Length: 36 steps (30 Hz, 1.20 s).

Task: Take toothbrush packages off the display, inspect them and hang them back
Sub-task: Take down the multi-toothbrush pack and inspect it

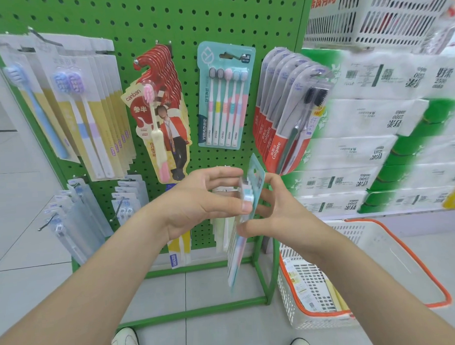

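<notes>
I hold a teal multi-brush toothbrush package (256,175) edge-on in front of the green pegboard display (164,22). My left hand (204,201) pinches its upper part between thumb and fingers. My right hand (279,211) grips it from the right and lower down, thumb on the pack's edge. The pack's lower end (234,262) hangs down below both hands. An identical teal five-brush pack (225,95) hangs on its hook just above.
Red canban packs (159,107) hang left of centre, Colgate packs (286,113) to the right, pale yellow packs (90,105) at far left. A white basket with orange rim (374,270) stands on the floor at right. Stacked tissue packs (374,131) fill the right side.
</notes>
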Available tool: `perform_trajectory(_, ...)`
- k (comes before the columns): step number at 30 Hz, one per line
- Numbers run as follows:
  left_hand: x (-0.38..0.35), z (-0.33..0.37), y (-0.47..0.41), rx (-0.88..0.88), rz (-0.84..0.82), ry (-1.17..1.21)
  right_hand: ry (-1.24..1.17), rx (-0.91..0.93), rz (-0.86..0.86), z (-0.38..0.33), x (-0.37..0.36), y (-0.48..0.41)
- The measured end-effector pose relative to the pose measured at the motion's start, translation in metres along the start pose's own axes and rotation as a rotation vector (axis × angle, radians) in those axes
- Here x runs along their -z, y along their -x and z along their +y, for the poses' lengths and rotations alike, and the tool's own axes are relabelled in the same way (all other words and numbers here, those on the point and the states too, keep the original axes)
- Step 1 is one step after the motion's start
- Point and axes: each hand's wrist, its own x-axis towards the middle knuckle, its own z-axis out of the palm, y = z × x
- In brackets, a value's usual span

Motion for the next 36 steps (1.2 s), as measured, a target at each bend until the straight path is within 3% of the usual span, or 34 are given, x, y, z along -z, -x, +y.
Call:
perform_trajectory(12, 0.003, 0.005, 0.002, -0.009, -0.088, 0.123, 0.023, 0.018, 0.119, -0.003, -0.006, -0.003)
perform_trajectory(25, -0.009, 0.013, 0.004, 0.059, 0.149, 0.242, -0.091, -0.037, 0.009, -0.008, -0.009, -0.002)
perform_trajectory(36, -0.006, 0.009, -0.003, 0.107, 0.286, 0.285, -0.207, -0.296, -0.101, -0.012, -0.011, 0.002)
